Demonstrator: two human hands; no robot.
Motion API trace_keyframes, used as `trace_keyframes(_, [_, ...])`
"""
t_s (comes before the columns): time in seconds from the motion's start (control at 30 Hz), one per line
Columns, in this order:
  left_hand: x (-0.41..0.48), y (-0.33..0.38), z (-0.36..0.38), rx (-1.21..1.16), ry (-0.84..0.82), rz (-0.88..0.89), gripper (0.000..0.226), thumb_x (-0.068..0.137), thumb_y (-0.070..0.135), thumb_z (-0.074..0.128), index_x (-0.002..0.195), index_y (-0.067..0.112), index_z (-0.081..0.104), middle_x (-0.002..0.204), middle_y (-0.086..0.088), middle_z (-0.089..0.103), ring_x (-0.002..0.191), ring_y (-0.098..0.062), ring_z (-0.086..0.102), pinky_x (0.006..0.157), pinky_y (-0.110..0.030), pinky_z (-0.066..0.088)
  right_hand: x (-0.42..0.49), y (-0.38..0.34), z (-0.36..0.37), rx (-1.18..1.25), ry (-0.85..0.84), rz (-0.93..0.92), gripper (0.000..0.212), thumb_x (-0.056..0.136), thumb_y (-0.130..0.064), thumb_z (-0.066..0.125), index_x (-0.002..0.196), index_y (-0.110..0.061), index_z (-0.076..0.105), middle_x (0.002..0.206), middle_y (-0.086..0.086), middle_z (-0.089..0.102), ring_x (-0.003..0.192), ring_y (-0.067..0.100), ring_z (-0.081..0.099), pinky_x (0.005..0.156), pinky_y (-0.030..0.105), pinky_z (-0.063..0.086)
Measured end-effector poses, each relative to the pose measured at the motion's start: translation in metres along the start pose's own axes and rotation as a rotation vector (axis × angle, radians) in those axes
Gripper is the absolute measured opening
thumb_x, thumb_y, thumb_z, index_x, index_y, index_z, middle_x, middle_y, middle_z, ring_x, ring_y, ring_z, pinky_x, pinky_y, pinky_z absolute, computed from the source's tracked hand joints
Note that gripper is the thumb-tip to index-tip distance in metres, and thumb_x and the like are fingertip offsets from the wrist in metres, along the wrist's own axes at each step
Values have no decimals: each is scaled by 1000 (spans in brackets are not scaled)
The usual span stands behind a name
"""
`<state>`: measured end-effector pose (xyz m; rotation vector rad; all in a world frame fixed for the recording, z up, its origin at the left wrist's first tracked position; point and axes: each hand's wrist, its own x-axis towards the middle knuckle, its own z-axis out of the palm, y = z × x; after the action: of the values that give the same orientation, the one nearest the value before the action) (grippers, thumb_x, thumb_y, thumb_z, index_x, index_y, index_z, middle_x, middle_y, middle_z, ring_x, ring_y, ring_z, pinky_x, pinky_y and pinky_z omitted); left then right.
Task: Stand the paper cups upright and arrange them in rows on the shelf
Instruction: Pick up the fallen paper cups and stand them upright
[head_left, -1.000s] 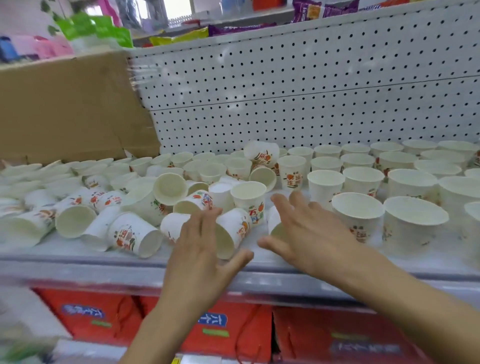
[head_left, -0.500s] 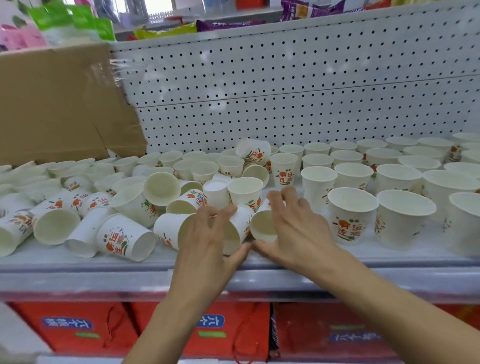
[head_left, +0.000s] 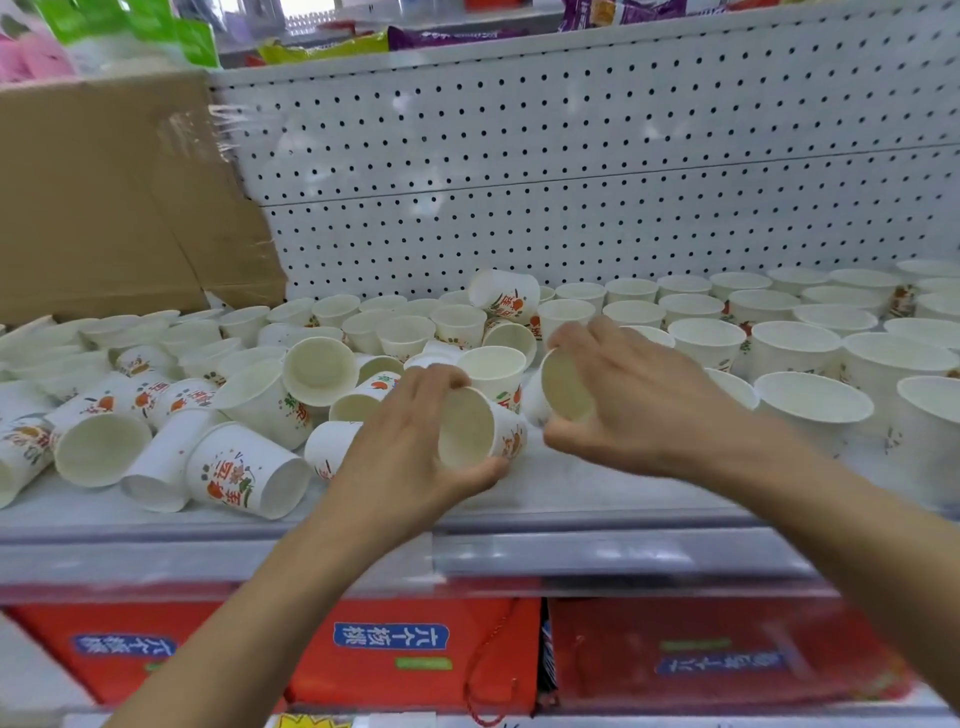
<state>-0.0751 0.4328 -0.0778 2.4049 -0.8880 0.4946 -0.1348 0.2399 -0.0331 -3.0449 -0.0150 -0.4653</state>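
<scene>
Left hand (head_left: 410, 447) curled round a tipped white paper cup with orange print (head_left: 478, 431), mouth facing the camera, frame centre. Right hand (head_left: 634, 405) grips a second tipped paper cup (head_left: 563, 384) just beside it. Both sit low over the grey metal shelf (head_left: 571, 488). Toppled cups (head_left: 244, 467) lie left; upright cups (head_left: 810, 400) stand in rows right.

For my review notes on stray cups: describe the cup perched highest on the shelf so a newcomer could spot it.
Find the white pegboard behind the shelf and follow its bottom edge rightward from the cardboard box to the middle. There the paper cup lies tipped on top of upright cups, red print facing out; it alone sits above its neighbours' rims.
</scene>
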Motion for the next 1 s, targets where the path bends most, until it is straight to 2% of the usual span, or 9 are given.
trace_keyframes(0.17, [23, 13, -12, 37, -198, -39, 77, 66, 59, 74, 135, 41, 44, 119, 13, 44, 103, -3, 40, 80, -22, 31, 9, 6, -34, 4, -361, -87, 63, 77, -48, 62, 135, -29, 47, 127, -2, 56, 113, 20, 53, 94, 40, 47])
trace_keyframes(0.27, [32, 23, -14, 19, -250, -62, 78, 64, 60, 76, 134, 38, 48, 116, 14, 50, 109, -7, 46, 90, -27, 39, 16, 10, -39, -16, -449, -87, 68, 78, -48, 61, 141, -31, 42, 137, -5, 51, 120, 17, 49, 98, 38, 45])
trace_keyframes(0.43, [33, 33, -10, 10, -289, -98, 80, 61, 64, 75, 132, 35, 53, 123, 15, 55, 110, -6, 50, 93, -29, 43, 27, 23, -40, -76, -518, -124, 70, 80, -48, 63, 143, -31, 39, 138, -8, 48, 119, 14, 50, 91, 30, 44])
trace_keyframes(0.53, [30, 37, -14, -30, -318, -118, 85, 56, 73, 70, 131, 37, 52, 119, 19, 53, 109, -4, 50, 94, -29, 43, 27, 29, -46, -61, -532, -157, 72, 79, -57, 64, 143, -37, 37, 138, -15, 46, 123, 10, 47, 89, 25, 39])
trace_keyframes(0.63, [39, 20, -36, -102, -109, -179, 68, 67, 71, 57, 126, 37, 56, 117, 20, 56, 101, -1, 54, 90, -31, 46, 41, 34, -56, 23, -434, -196, 71, 77, -63, 63, 140, -40, 40, 134, -17, 49, 116, 6, 49, 93, 26, 40])
trace_keyframes(0.7, [48, -3, -47, -22, 21, -210, 54, 80, 57, 61, 128, 33, 56, 122, 15, 58, 105, -4, 55, 91, -34, 46, 60, 36, -54, 63, -352, -243, 68, 78, -58, 65, 139, -38, 42, 134, -15, 51, 114, 7, 51, 96, 30, 42])
trace_keyframes(0.77, [56, -21, -46, 108, -54, -225, 56, 82, 44, 69, 133, 31, 51, 130, 11, 56, 113, -8, 52, 94, -32, 43, 81, 32, -47, 107, -341, -283, 67, 79, -52, 69, 139, -36, 43, 134, -12, 52, 113, 9, 53, 93, 28, 42])
trace_keyframes(0.83, [63, -29, -37, 186, -164, -245, 67, 77, 42, 74, 137, 30, 47, 135, 9, 53, 119, -9, 49, 91, -26, 39, 99, 22, -36, 147, -372, -303, 67, 80, -51, 69, 139, -33, 43, 133, -11, 52, 111, 10, 53, 89, 26, 41])
trace_keyframes(1.0, [81, -32, -24, 287, -259, -322, 71, 70, 53, 75, 133, 32, 47, 120, 11, 58, 109, -13, 53, 93, -33, 41, 127, -8, -6, 65, -436, -298, 65, 73, -61, 67, 124, -23, 55, 118, -5, 62, 98, 16, 60, 84, 33, 50])
